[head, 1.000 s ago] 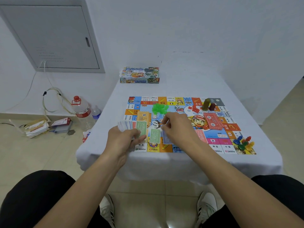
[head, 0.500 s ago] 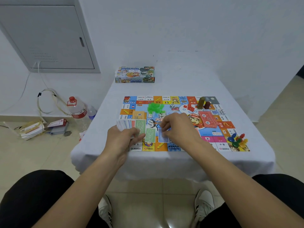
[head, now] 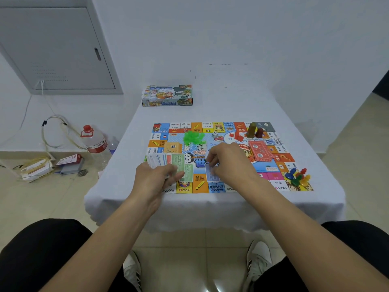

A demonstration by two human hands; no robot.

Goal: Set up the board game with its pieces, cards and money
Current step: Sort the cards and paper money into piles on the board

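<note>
- My right hand (head: 229,163) has dropped lower on the board (head: 231,186), its grip now pinching a blue note (head: 211,174).
- My left hand (head: 156,179) still grips the money fan (head: 166,161); green notes read "500".
- Board squares read "2000", "700".

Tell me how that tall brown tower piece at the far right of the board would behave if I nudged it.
The brown tower piece stands upright, tall and narrow at the base, so a nudge near its top would probably tip it rather than slide it. It looks like small moulded plastic, likely light. The dark red piece stands close beside it and could get knocked too.
</note>
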